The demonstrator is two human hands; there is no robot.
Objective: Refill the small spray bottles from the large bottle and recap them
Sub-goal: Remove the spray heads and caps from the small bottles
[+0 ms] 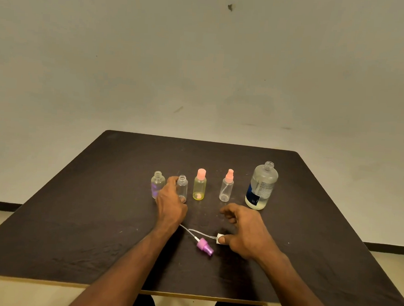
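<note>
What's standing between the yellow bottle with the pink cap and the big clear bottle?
In the head view, only one small clear spray bottle with a pink sprayer stands between them.

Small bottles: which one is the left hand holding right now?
The uncapped clear bottle, second from the left. The left hand grips it; the other three stand untouched.

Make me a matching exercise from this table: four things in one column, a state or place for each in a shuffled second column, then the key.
Things:
1. yellow bottle
2. large bottle
3. purple sprayer
4. left hand

States:
A. lying on the table, off its bottle
B. gripping an uncapped clear bottle
C. standing, pink cap on
D. standing uncapped at the right end of the row

Pairs: 1-C, 2-D, 3-A, 4-B
</note>
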